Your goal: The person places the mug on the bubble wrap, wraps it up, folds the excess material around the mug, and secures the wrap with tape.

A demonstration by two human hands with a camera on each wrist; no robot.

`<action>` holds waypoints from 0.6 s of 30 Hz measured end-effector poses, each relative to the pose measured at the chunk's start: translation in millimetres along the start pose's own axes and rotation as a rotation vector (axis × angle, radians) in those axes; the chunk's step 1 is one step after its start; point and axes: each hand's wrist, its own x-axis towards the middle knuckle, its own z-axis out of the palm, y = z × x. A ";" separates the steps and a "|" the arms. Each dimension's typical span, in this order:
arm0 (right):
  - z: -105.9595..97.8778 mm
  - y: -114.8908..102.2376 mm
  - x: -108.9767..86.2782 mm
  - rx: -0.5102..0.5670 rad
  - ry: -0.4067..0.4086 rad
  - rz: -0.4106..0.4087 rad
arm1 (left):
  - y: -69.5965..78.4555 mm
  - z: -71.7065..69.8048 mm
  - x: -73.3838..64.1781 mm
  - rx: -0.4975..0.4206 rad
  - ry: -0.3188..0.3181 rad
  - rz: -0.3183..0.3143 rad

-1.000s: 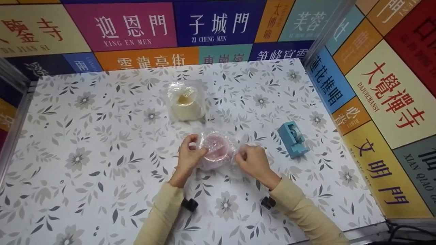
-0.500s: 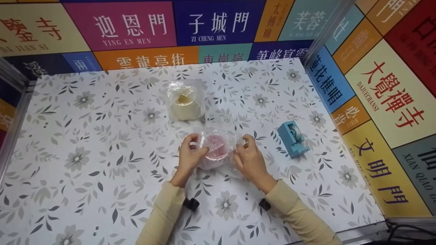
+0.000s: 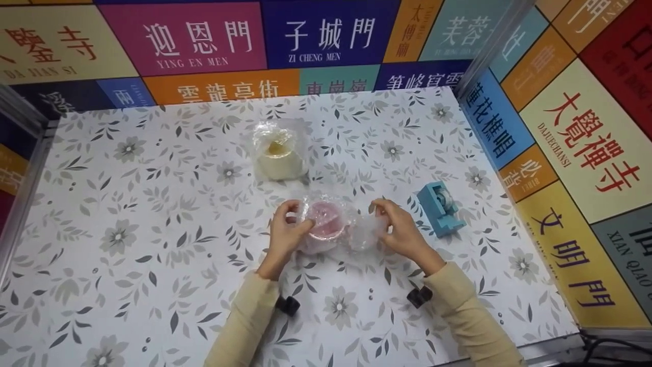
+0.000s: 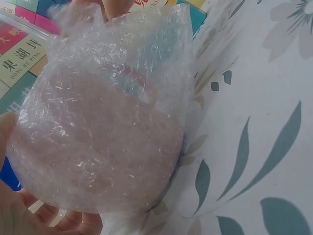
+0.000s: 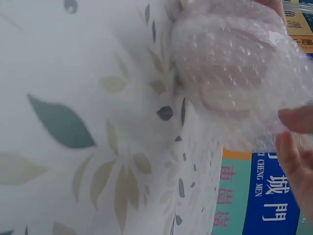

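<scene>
A pink mug (image 3: 326,220) stands in bubble wrap (image 3: 361,234) in the middle of the table. My left hand (image 3: 285,234) grips its left side, thumb at the rim and fingers around the wall. Through the plastic, the left wrist view shows the mug's curved handle (image 4: 139,81). On the right, my right hand (image 3: 402,232) pinches the loose end of the wrap, which stretches out from the mug; the right wrist view shows thumb and finger at the edge of the film. Behind them stands a cream-coloured cup-like object (image 3: 280,158), also in bubble wrap.
A blue tape dispenser (image 3: 440,209) with a roll of clear tape sits to the right of my right hand. The table (image 3: 153,306) has a leaf-and-flower cover. Panels with Chinese lettering (image 3: 326,35) wall off the back and sides.
My right hand has moved to the right, drawing the loose end of the bubble wrap away from the mug. My left hand keeps its grip in nearly the same place.
</scene>
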 end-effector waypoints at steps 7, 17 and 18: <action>4.7 9.2 -14.0 -0.260 0.118 -0.183 | -15.1 4.4 5.1 0.058 0.011 0.019; 26.7 1.9 -2.2 -0.368 0.199 -0.483 | -15.0 6.0 4.8 0.117 0.034 0.082; 27.1 2.0 1.1 -0.392 0.198 -0.534 | -15.0 5.9 4.9 0.117 0.034 0.082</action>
